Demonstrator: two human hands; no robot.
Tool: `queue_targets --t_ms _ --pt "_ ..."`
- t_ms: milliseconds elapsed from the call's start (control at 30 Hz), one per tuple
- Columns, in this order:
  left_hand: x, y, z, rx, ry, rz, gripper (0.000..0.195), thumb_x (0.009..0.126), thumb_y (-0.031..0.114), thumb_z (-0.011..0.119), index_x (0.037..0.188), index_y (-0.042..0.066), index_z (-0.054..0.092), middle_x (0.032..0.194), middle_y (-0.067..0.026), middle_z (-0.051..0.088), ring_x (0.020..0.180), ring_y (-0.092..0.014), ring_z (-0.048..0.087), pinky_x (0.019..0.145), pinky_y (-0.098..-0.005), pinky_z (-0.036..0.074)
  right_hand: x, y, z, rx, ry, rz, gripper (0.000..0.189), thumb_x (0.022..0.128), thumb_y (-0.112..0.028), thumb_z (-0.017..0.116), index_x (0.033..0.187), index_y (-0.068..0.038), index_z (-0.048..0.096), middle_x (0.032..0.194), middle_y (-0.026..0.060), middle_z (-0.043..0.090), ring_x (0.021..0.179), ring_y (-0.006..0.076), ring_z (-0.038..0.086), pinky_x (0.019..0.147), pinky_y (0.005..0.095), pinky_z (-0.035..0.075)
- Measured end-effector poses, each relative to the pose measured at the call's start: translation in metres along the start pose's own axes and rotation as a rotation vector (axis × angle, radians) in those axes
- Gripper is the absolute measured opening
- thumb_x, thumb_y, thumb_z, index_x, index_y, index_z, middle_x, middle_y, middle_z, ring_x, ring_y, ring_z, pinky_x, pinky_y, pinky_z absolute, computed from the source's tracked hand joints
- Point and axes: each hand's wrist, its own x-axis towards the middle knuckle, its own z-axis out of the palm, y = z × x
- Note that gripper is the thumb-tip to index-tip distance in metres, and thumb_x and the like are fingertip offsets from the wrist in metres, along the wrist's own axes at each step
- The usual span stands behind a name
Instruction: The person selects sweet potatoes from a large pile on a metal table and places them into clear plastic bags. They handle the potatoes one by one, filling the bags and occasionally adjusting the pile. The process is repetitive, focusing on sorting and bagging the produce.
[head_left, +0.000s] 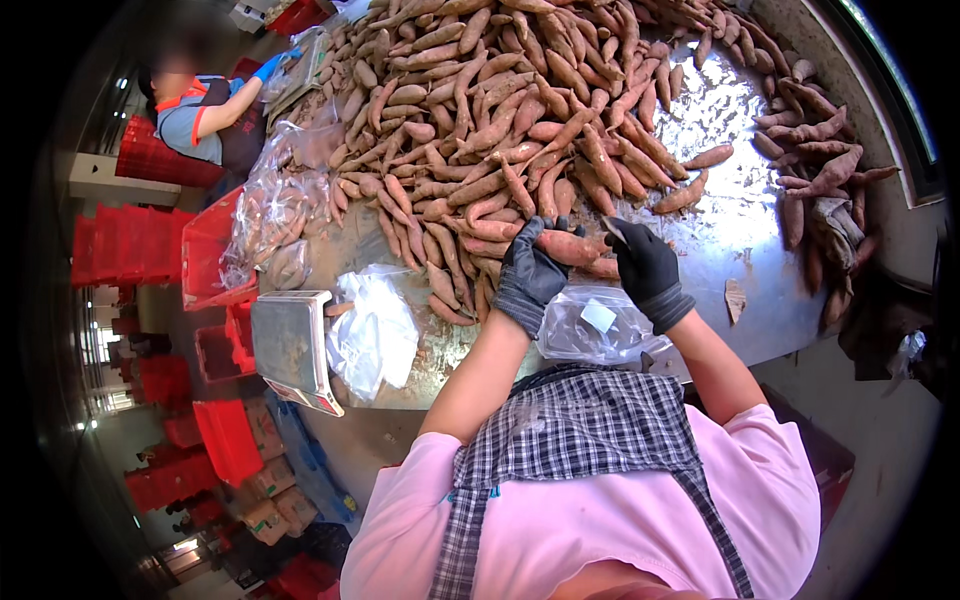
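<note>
In my gloved left hand (534, 274) I hold a reddish sweet potato (571, 247), its body pointing to the right. My right hand (646, 271), in a black glove, grips a small tool with a pale blade (616, 229), perhaps a knife, close to the sweet potato's right end. A large heap of sweet potatoes (480, 105) rises just beyond both hands. Below them, near the table's front edge, lies a clear plastic bag (596, 322) with a white slip on it.
A digital scale (291, 330) stands at the left beside white plastic bags (373, 330). Bagged sweet potatoes (281, 206) lie farther left, by a red crate (217, 251). A co-worker (202, 120) in blue gloves is at the far left. More sweet potatoes (821, 169) line the right wall.
</note>
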Motion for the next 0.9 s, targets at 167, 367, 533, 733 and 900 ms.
queue_targets --t_ms 167,367,533,733,900 --pt "0.017 -0.001 -0.02 -0.025 0.144 -0.019 0.023 0.084 0.024 0.05 0.095 0.004 0.054 0.096 -0.0112 0.058 0.09 -0.027 0.057 0.086 -0.0428 0.045 -0.01 -0.013 0.005 -0.172 -0.07 -0.034 0.038 0.073 -0.008 0.055 0.11 -0.016 0.051 0.086 0.0109 0.06 0.075 0.03 0.06 0.061 0.0394 0.049" --pt "0.013 -0.006 0.004 0.021 0.012 -0.025 0.02 0.085 0.025 0.051 0.091 0.007 0.054 0.091 -0.0081 0.058 0.09 -0.026 0.056 0.086 -0.0404 0.045 -0.014 0.079 0.032 -0.015 -0.08 0.228 0.026 0.083 -0.015 0.051 0.108 -0.011 0.055 0.093 0.0138 0.06 0.08 0.0325 0.059 0.069 0.0374 0.047" --pt "0.013 -0.011 -0.004 0.033 0.038 0.086 0.023 0.085 0.027 0.05 0.094 0.005 0.053 0.094 -0.0107 0.058 0.094 -0.029 0.055 0.088 -0.0434 0.044 -0.007 -0.003 0.002 -0.055 -0.018 -0.039 0.041 0.072 0.001 0.052 0.111 -0.012 0.053 0.084 0.0123 0.059 0.074 0.0311 0.059 0.063 0.0369 0.048" --pt "0.025 -0.011 -0.026 -0.073 0.205 0.001 0.035 0.085 0.031 0.044 0.102 0.002 0.051 0.102 -0.0155 0.057 0.098 -0.032 0.054 0.089 -0.0471 0.042 -0.003 -0.018 0.005 -0.216 -0.092 -0.012 0.034 0.075 -0.008 0.053 0.109 -0.014 0.051 0.086 0.0102 0.06 0.073 0.0296 0.06 0.06 0.0385 0.048" --pt "-0.001 -0.011 -0.004 -0.078 0.071 -0.01 0.025 0.084 0.026 0.049 0.095 0.003 0.055 0.101 -0.015 0.058 0.1 -0.03 0.054 0.092 -0.0455 0.041 -0.008 0.075 0.039 -0.016 -0.066 0.219 0.027 0.081 -0.011 0.052 0.108 -0.009 0.056 0.085 0.0088 0.064 0.07 0.0253 0.061 0.06 0.0367 0.047"
